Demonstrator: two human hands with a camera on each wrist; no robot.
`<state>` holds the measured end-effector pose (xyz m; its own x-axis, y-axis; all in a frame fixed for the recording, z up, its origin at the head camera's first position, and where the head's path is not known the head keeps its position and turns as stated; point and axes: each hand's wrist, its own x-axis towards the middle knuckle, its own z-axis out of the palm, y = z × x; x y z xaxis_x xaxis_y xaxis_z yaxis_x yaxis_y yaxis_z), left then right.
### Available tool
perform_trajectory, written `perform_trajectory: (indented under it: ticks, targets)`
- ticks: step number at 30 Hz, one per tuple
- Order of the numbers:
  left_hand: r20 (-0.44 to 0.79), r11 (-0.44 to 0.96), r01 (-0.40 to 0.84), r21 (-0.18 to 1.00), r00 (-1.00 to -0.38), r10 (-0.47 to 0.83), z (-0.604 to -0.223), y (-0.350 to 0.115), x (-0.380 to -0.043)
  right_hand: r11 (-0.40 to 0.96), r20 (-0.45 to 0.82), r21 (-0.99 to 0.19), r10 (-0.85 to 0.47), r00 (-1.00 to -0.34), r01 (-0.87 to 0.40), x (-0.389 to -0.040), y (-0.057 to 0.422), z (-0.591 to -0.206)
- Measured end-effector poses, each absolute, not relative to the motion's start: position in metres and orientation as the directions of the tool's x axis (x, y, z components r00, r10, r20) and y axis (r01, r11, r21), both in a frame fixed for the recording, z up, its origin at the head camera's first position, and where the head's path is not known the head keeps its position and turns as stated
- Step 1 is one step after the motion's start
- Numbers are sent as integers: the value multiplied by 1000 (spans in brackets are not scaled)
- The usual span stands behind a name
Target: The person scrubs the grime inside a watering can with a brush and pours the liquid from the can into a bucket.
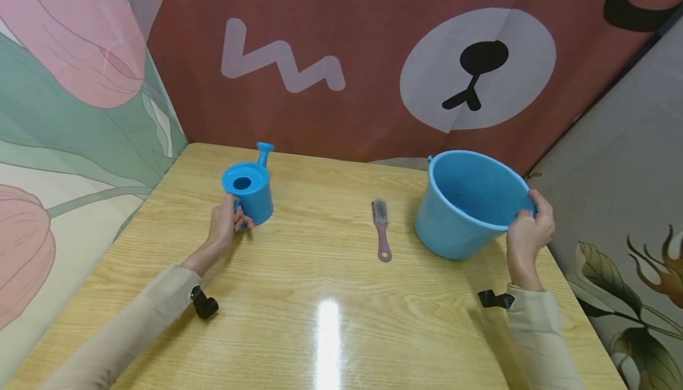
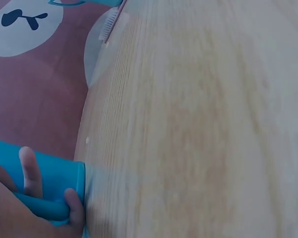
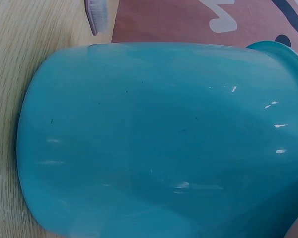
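Observation:
At the left of the table stands a small blue watering can [image 1: 258, 198], its spout pointing to the back. My left hand [image 1: 224, 222] grips its handle, and in the left wrist view fingers curl around the handle [image 2: 49, 208]. On the right is a large blue bucket [image 1: 453, 224], tilted slightly toward the left in the head view. My right hand [image 1: 528, 233] holds its rim at the right side, thumb and fingers over the edge. A mauve brush [image 1: 381, 230] with pale bristles lies between the two, untouched.
The wooden table [image 1: 299, 271] backs onto a brown cloth [image 1: 299, 117] with a cartoon face. Patterned hangings [image 1: 80, 159] stand at both sides. Small black cameras [image 1: 204, 303] are worn at both wrists.

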<state>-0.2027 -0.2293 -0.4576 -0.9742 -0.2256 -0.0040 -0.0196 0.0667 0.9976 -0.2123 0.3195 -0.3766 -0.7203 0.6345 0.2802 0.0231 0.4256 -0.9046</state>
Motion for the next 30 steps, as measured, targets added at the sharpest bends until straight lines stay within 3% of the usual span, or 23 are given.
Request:
perform_trajectory:
  ticks: [12,23,26,30]
  targets:
    - [110,206,49,977,-949,-296,-460,-227,-198,425,280,-905,632,-723,22,-212,319,-376]
    - [129,266,22,964,-910,-394,-461,-226,-198,393,237,-919,635,-736,43,-213,319,-373]
    - [147,273,30,962,-896,-419,-460,-224,-196,403,238,-913,648,-723,60,-212,317,-372]
    - [161,277,32,960,-876,-455,-459,-222,-194,477,331,-878,658,-676,35,-211,315,-371]
